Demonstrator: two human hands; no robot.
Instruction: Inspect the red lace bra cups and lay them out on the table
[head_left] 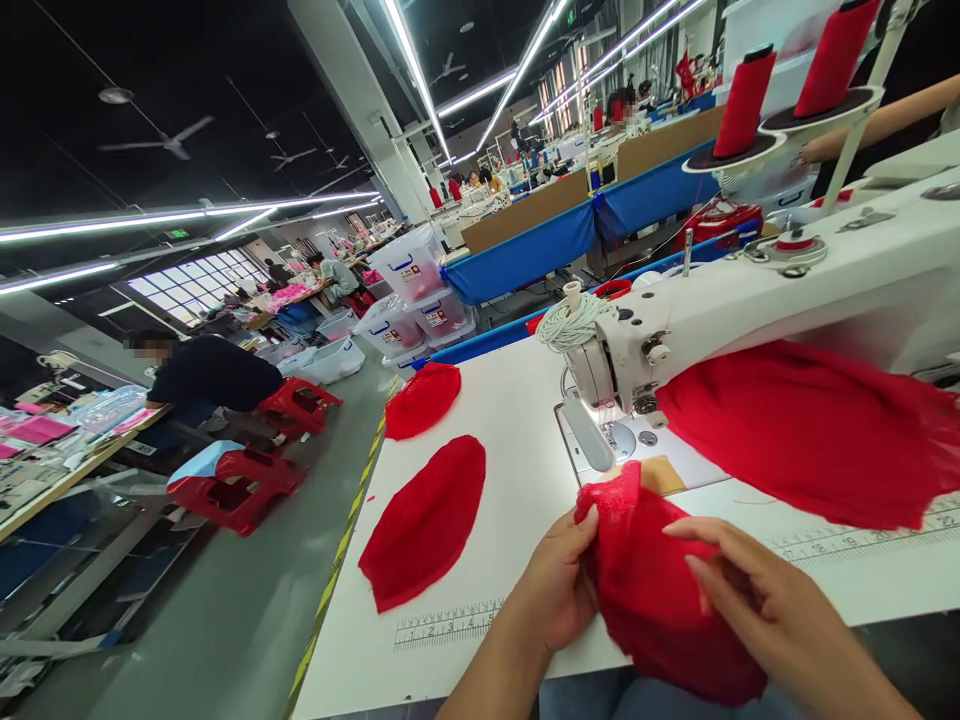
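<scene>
My left hand (559, 580) pinches a red fabric piece (637, 590) near its top edge, where a lacy or gathered strip shows. The piece hangs down over the front edge of the white table (525, 440). Beside it, my right hand (772, 600) has thumb and index finger apart, close to the cloth; whether a fingertip touches it I cannot tell. Just beyond stands a white sewing machine (720, 300), its needle area above the metal plate (616, 440). A larger red fabric piece (810, 430) lies under the machine's arm.
Two red cut pieces, one nearer (431, 520) and one farther (424, 400), lie on the table's left. A printed ruler (450, 628) runs along the front. Red thread cones (745, 105) stand at upper right. Red stools (232, 485) and a seated person (214, 375) are at left.
</scene>
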